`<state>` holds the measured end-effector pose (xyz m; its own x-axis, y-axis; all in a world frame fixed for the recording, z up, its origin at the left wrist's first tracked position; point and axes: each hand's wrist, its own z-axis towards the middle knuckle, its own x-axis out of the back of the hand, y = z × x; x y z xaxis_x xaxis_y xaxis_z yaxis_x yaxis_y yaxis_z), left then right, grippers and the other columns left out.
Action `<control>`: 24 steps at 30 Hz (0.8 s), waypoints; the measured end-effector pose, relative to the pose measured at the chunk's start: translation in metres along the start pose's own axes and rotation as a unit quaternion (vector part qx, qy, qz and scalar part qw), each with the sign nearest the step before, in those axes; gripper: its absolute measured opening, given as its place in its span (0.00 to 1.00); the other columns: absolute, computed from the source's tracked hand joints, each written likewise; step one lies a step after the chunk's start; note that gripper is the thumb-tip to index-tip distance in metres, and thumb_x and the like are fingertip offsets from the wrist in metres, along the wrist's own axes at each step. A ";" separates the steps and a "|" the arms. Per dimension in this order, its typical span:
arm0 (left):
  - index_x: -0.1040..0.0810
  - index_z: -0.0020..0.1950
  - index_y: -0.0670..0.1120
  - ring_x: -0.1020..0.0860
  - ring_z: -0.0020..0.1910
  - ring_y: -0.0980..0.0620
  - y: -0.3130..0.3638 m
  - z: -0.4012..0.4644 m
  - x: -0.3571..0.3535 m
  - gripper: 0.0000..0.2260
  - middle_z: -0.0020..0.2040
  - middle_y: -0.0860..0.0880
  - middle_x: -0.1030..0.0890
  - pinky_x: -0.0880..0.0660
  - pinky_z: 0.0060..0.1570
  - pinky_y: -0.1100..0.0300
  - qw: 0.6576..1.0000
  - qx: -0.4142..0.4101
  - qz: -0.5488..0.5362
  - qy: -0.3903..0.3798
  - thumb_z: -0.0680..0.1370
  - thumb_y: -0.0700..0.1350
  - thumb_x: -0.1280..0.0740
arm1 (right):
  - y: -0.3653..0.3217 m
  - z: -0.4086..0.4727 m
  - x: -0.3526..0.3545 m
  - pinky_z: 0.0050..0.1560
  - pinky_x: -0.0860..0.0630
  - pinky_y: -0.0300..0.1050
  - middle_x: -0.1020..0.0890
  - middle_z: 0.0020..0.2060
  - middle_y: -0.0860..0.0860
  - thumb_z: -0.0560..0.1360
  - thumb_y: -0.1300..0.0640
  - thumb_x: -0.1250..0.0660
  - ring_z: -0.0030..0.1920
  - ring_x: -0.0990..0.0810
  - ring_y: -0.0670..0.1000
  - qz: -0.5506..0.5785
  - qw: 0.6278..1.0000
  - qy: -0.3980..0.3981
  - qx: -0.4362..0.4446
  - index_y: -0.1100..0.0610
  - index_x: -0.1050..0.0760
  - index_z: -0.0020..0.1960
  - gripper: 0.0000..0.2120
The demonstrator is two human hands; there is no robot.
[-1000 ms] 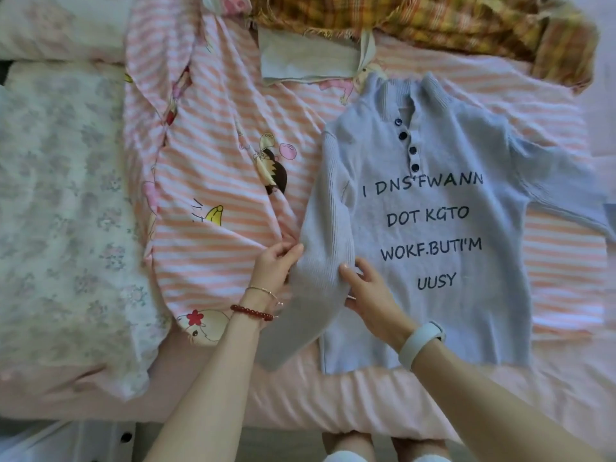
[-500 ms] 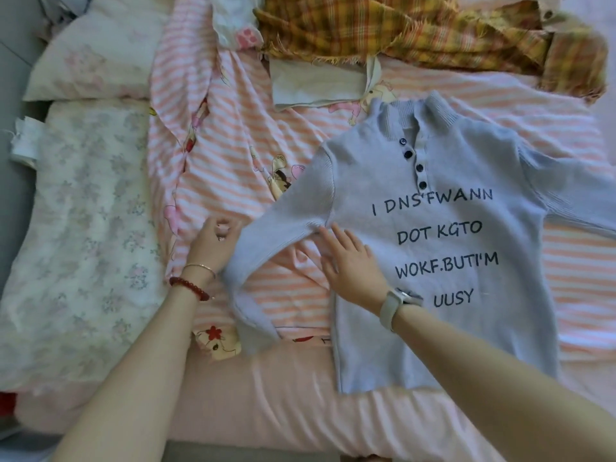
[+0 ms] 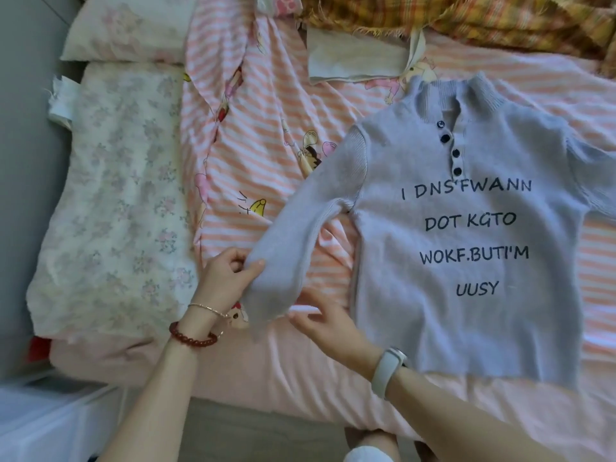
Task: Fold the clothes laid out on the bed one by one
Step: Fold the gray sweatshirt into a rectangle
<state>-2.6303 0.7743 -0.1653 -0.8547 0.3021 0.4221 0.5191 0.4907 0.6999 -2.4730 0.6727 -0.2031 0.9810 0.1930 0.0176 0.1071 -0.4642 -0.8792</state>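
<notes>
A bed (image 3: 300,378) with a pink sheet carries a pink-striped cartoon cover (image 3: 260,135), a floral quilt (image 3: 110,201) at 9 o'clock and a plaid blanket (image 3: 466,18) at 12 o'clock. A pale blue sweater (image 3: 466,248) with dark buttons and black lettering lies face up at 3 o'clock. The left hand (image 3: 226,278) pinches its sleeve (image 3: 286,258); the right hand (image 3: 326,325), fingers relaxed, rests just beside the cuff.

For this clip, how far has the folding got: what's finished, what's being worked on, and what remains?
Done: no folded garment is visible. In hand: the grey sweater lies face up, unfolded; the left hand pinches its sleeve near the cuff, and the right hand reaches open-fingered beside the cuff. Left: folding the whole sweater, then the plaid garment and white piece at the top.
</notes>
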 end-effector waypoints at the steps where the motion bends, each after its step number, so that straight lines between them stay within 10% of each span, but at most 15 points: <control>1: 0.24 0.41 0.47 0.24 0.34 0.52 0.004 -0.005 -0.004 0.05 0.37 0.48 0.19 0.27 0.34 0.58 1.000 0.006 -0.023 -0.014 0.74 0.38 0.31 | -0.003 0.000 -0.005 0.58 0.26 0.41 0.20 0.56 0.47 0.76 0.58 0.35 0.59 0.24 0.42 0.040 0.999 0.006 -0.007 0.55 0.25 0.61 0.13; 4: 0.23 0.39 0.48 0.25 0.27 0.57 0.019 -0.015 -0.012 0.05 0.31 0.53 0.20 0.31 0.23 0.66 1.000 -0.010 -0.021 -0.018 0.73 0.41 0.30 | -0.010 -0.005 -0.005 0.54 0.25 0.37 0.18 0.49 0.45 0.76 0.64 0.37 0.52 0.21 0.40 0.160 0.985 0.057 -0.042 0.54 0.23 0.52 0.09; 11: 0.27 0.36 0.46 0.23 0.36 0.46 0.089 -0.009 -0.053 0.09 0.35 0.44 0.22 0.20 0.36 0.50 0.998 -0.051 -0.043 0.023 0.72 0.39 0.28 | -0.033 -0.027 0.077 0.34 0.25 0.37 0.21 0.35 0.50 0.76 0.60 0.35 0.33 0.22 0.43 0.256 0.950 0.153 -0.096 0.52 0.26 0.53 0.06; 15: 0.27 0.37 0.44 0.21 0.30 0.50 0.151 0.005 -0.119 0.08 0.35 0.46 0.22 0.20 0.30 0.57 0.993 -0.087 -0.070 -0.039 0.73 0.37 0.29 | -0.055 -0.040 0.172 0.38 0.21 0.42 0.19 0.47 0.52 0.77 0.57 0.36 0.40 0.19 0.50 0.270 0.930 0.194 -0.155 0.51 0.26 0.57 0.09; 18: 0.25 0.41 0.43 0.20 0.41 0.50 0.198 0.023 -0.178 0.04 0.42 0.45 0.19 0.21 0.44 0.60 0.981 -0.171 -0.032 -0.089 0.74 0.38 0.31 | -0.062 -0.053 0.257 0.36 0.25 0.44 0.21 0.43 0.55 0.78 0.58 0.37 0.40 0.22 0.54 0.312 0.910 0.187 -0.199 0.58 0.26 0.57 0.10; 21: 0.22 0.50 0.44 0.22 0.51 0.54 0.228 0.043 -0.225 0.05 0.48 0.50 0.19 0.30 0.49 0.72 0.956 -0.260 0.068 -0.121 0.76 0.41 0.33 | -0.054 -0.060 0.327 0.31 0.29 0.42 0.29 0.34 0.53 0.79 0.60 0.42 0.33 0.28 0.53 0.455 0.813 0.333 -0.146 0.61 0.28 0.46 0.07; 24: 0.23 0.58 0.43 0.24 0.59 0.51 0.224 0.063 -0.250 0.10 0.57 0.47 0.21 0.35 0.55 0.69 0.936 -0.289 0.182 -0.089 0.77 0.41 0.36 | -0.027 -0.061 0.368 0.50 0.25 0.45 0.27 0.54 0.57 0.81 0.63 0.49 0.53 0.22 0.57 0.439 0.718 0.535 -0.078 0.64 0.34 0.66 0.15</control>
<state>-2.2999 0.8605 -0.1507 -0.5811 0.5201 0.6260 0.6427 -0.1786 0.7450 -2.1047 0.7033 -0.1435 0.2358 -0.9683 -0.0822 -0.6932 -0.1083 -0.7126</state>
